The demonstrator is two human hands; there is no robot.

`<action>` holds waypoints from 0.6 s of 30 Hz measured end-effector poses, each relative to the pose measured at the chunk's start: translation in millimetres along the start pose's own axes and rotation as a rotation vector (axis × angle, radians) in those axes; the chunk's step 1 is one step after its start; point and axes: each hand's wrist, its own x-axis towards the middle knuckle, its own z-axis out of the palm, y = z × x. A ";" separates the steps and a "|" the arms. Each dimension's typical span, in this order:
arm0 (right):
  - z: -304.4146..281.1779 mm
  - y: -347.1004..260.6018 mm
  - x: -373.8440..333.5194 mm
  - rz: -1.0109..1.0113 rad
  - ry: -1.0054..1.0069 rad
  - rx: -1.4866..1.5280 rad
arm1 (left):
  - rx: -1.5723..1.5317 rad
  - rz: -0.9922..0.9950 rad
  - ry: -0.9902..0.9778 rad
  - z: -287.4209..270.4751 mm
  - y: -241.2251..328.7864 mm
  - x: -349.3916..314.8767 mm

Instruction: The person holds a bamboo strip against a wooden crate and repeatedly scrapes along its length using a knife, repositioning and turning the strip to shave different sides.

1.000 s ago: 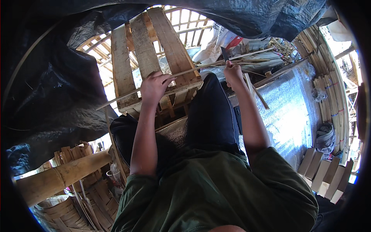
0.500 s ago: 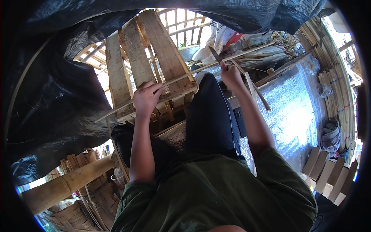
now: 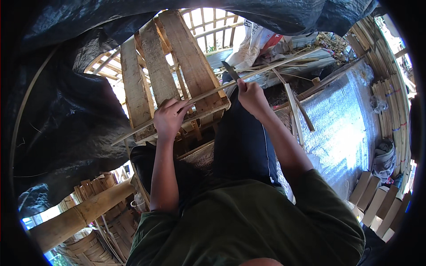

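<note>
A long, thin bamboo strip (image 3: 270,67) runs slantwise from the lower left to the upper right in front of me. My left hand (image 3: 170,116) is closed round it, above the near edge of a slatted wooden crate (image 3: 153,60). In my right hand (image 3: 252,95) is a knife (image 3: 230,70), its dark blade pointing up and to the left. The blade lies at or very close to the strip, above my right knee; whether the edge touches it I cannot tell. My fingers hide most of the knife's handle.
Loose bamboo strips (image 3: 293,104) lean right of my right knee, beside a shiny silver sheet (image 3: 337,119). A white sack (image 3: 250,44) lies beyond the crate. Bundled strips (image 3: 390,106) line the right side. Black plastic sheeting (image 3: 66,111) hangs left; a thick bamboo pole (image 3: 84,215) crosses lower left.
My right hand has drawn the knife left and toward me along the strip. My left hand keeps its grip and has barely moved.
</note>
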 end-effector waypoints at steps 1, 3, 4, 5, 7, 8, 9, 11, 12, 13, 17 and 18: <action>-6.2 -3.2 3.4 0.088 -0.088 -0.009 | 0.001 -0.037 -0.016 -1.4 0.6 -1.3; -22.8 14.4 25.7 0.185 -0.048 -0.046 | -0.002 -0.069 -0.027 -1.3 5.2 1.2; -28.3 16.9 31.8 0.193 0.069 -0.071 | 0.008 -0.057 -0.029 0.2 5.7 1.9; -34.9 20.6 36.0 0.336 -0.015 0.012 | 0.016 -0.046 -0.032 0.9 5.7 2.5; -15.7 15.8 23.5 0.221 -0.027 -0.038 | 0.004 -0.026 -0.025 4.0 3.9 3.5; -1.8 11.9 12.4 0.108 -0.041 -0.089 | -0.007 -0.008 -0.020 4.7 2.5 2.8; 0.1 -14.2 -6.1 0.014 -0.109 -0.069 | -0.001 -0.020 -0.023 1.4 -2.1 -2.8; -6.9 -12.3 -1.7 0.057 -0.132 -0.064 | 0.029 -0.037 -0.043 -0.1 -1.7 -2.9; -18.5 -8.7 10.1 0.136 -0.173 -0.072 | 0.026 -0.034 -0.041 -0.5 1.2 -1.0; -26.3 -1.6 18.3 0.128 -0.042 -0.106 | 0.011 -0.045 -0.049 0.0 5.1 1.3; -7.7 -5.2 8.9 0.089 0.026 -0.118 | 0.022 -0.035 -0.058 0.9 4.4 1.9; 3.4 -12.1 -4.4 -0.029 -0.039 -0.137 | 0.018 -0.034 -0.060 0.2 4.5 1.3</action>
